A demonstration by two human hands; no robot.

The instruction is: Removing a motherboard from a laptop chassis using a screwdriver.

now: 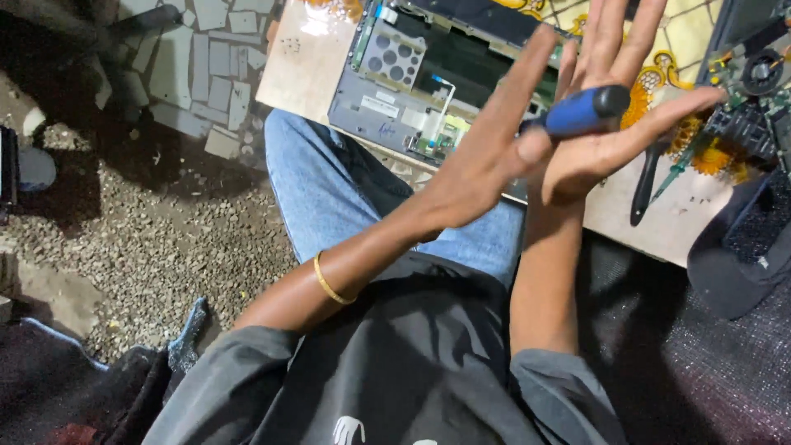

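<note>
— Screwdriver handle [587, 111], the blue one with the black end: see where it sits? Pressed between both palms, up in front of the chest.

— Yes. The right hand [614, 124] is spread flat, fingers [620, 33] long and pointing up and away, and the handle lies across them near the palm. The left hand [486, 148] crosses in from the left, also flat and stretched out, its thumb pushed against the near end of the handle. Neither hand is curled around it; it is held only by the two flat palms squeezing together.

— Can you see the shaft or tip?

— No, the hands hide them. There is a thin gold bangle [329, 284] on the left wrist.

— And beyond the hands?

— An opened laptop [412, 82], grey inside with a board and ribbon cable showing, lies on a pale board [309, 62] across the blue-jeaned knee [325, 177]. Right of the hands, on a yellow-patterned cloth [659, 70], a second screwdriver [647, 185] with a dark handle rests beside loose circuit parts with a small fan [762, 74]. A dark cap [741, 247] sits at the far right. Gravel ground [156, 239] lies to the left.
</note>
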